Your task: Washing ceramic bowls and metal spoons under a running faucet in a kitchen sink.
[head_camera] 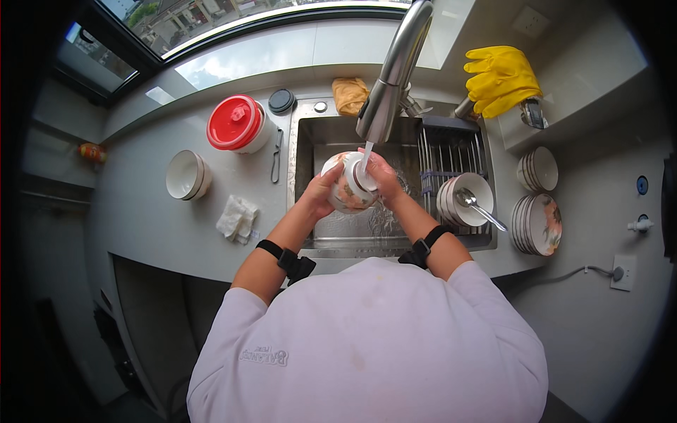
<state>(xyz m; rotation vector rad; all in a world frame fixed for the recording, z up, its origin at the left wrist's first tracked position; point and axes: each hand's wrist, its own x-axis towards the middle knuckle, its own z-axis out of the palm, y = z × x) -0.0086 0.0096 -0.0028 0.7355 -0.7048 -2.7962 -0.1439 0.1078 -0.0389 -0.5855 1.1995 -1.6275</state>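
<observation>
Both my hands hold a white floral bowl [349, 191] over the stainless steel sink [338, 232], its footed base turned up under the running faucet [390, 84]. My left hand [320, 191] grips its left side, and my right hand [384, 178] grips its right side near the foot. Water falls onto the base. On the right of the sink, a wire drying rack [455, 148] bears several nested bowls [448, 203], with a metal spoon [478, 208] lying in the top one.
Left counter: stacked bowls [183, 174], a crumpled white cloth [236, 218], metal tongs [276, 156], a red-lidded container [232, 122] and a dark round lid [281, 100]. An orange cloth [349, 96] lies behind the sink. At right are bowls [540, 169], floral plates [545, 224] and yellow rubber gloves [502, 79].
</observation>
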